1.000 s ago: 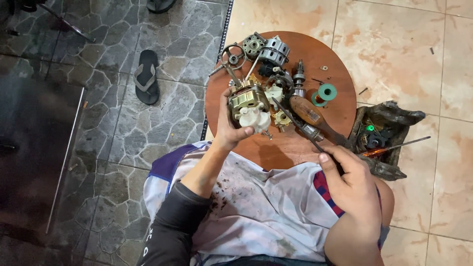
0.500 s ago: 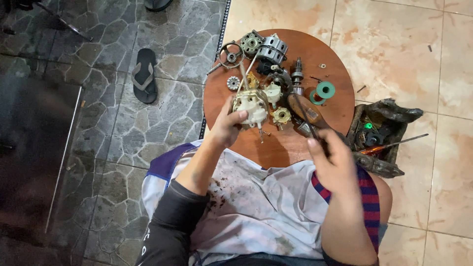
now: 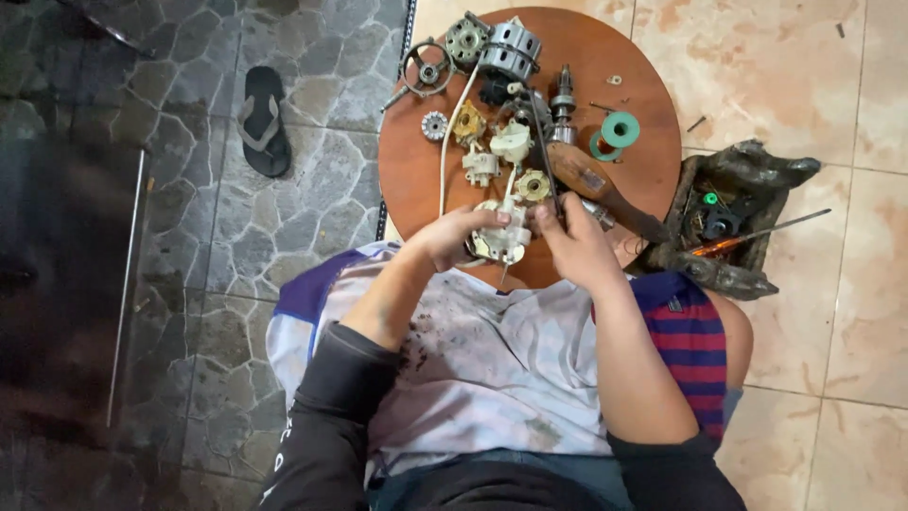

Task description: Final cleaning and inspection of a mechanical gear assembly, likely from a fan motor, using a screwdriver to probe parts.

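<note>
left hand (image 3: 452, 237) – right hand (image 3: 567, 241) | both grip motor part (image 3: 498, 238) | round table (image 3: 416, 180)

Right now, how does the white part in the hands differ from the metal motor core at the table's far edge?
The white part is pale plastic, gripped by the left hand and right hand at the near edge; the metal motor core is grey, ribbed and lies untouched. Both sit over the round wooden table.

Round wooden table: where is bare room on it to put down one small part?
Round brown wooden table: its left side is bare, between the rim and the white cable. The far right rim beyond the green spools is mostly bare too. The middle, among the motor parts, is crowded.
</note>
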